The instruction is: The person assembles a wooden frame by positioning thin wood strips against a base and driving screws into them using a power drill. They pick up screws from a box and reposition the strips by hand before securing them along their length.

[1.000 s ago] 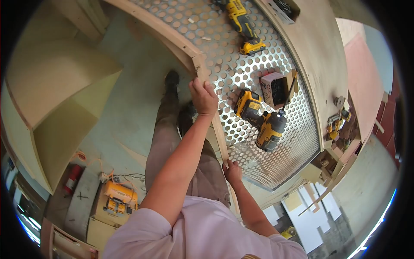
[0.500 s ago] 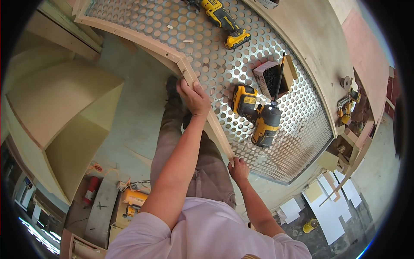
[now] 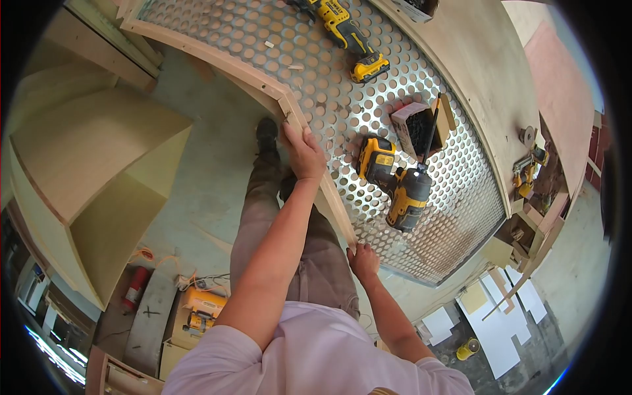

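1. L hand (image 3: 304, 155) here: fingers bent over a pale wooden strip (image 3: 338, 209), thumb side against it, just below the angled joint; grip's underside hidden.
2. R hand (image 3: 364, 259), fingers curled at the strip's lower end, pinching it; thumb contact n/a, can't tell.
3. So our strip's in contact w/ both hands, running between them, narrow, straight-edged, smooth-looking, along the near side of the metal sheet (image 3: 461, 197).
4. Sheet's shiny, punched w/ rows of round holes; curved wood border (image 3: 210, 56) beyond our L hand, small dark dots in it.
5. On the metal, right of our L hand: yellow/blk drill-type tool (image 3: 408, 201), on its side, batt. nearest us, long dark rod at its nose crossing the open carton (image 3: 403, 125) of dark bits, approx. screws.
6. Farther up: slim yellow/blk power tool (image 3: 345, 29), lettering reads DEWALT; carton print too small to read.
7. Off left, curved tan panels (image 3: 92, 145), smooth-faced, sharp-cornered; grey board (image 3: 148, 313) w/ dark X mark, red cylinder (image 3: 135, 286) alongside.
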Demonstrator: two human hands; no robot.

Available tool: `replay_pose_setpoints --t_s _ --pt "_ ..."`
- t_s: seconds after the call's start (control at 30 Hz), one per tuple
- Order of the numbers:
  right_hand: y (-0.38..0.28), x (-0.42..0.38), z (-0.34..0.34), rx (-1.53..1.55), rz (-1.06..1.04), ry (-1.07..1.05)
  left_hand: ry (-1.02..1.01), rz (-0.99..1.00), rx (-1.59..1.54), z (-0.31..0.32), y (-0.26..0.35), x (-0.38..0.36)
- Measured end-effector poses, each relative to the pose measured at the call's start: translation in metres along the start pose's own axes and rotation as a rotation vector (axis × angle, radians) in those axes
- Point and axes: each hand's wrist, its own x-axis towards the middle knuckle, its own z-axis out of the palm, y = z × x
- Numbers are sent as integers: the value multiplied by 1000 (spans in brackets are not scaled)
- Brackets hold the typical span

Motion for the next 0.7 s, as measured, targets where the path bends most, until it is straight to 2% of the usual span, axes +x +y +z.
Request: replay_pose_setpoints --t_s 0.27,0.37,0.47,0.5,0.57,0.67,0.7 --pt "-1 1 0 -21 2 -21 -39 -60 29 -7 10 -1" --pt "4 5 -11 -3 -74 -12 -26 -41 11 -2 4 0" --pt "7 21 -29 134 -120 88 -25 -55 -6 1 -3 -1" --pt "5 28 -36 230 -183 274 -20 -63 -18 1 -2 -2" --pt "-6 44 -63 402 -114 396 -14 -77 -37 2 -1 -2" --pt "-18 55 -95 504 -145 494 1 -84 -43 0 1 -2" --pt "-22 56 -100 458 -157 438 19 -73 -45 1 1 -2"
